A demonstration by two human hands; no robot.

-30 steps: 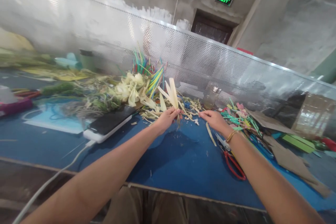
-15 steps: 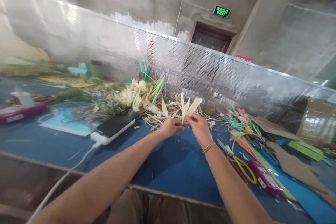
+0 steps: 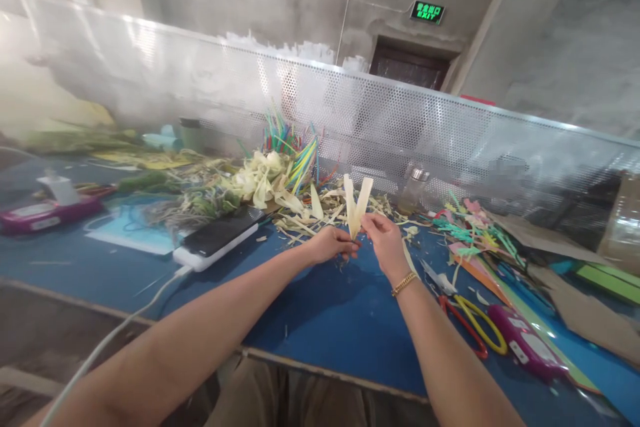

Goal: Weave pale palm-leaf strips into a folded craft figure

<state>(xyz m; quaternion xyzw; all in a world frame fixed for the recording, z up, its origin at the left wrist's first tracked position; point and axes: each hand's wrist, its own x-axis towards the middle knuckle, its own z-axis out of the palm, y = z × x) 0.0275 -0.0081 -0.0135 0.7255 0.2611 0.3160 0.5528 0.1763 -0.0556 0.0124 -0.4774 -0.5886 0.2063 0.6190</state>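
Note:
Pale cream strips of what looks like corn husk stand up in a V shape above the blue tabletop. My left hand is closed in a pinch at their lower end. With thumb and fingers together, my right hand grips the right side of the strips, just above the left fingertips. Right behind the hands lies a heap of loose husk scraps, with a bunch of pale crumpled husks to its left.
Scissors with red and yellow handles lie by my right forearm, beside a purple device. A phone on a white power bank with a cable sits left. A glass jar stands before the perforated metal screen.
The husk strips look narrower and more drawn together, with two upright ends now showing. My right hand has shifted slightly right and down. The view has turned a little left.

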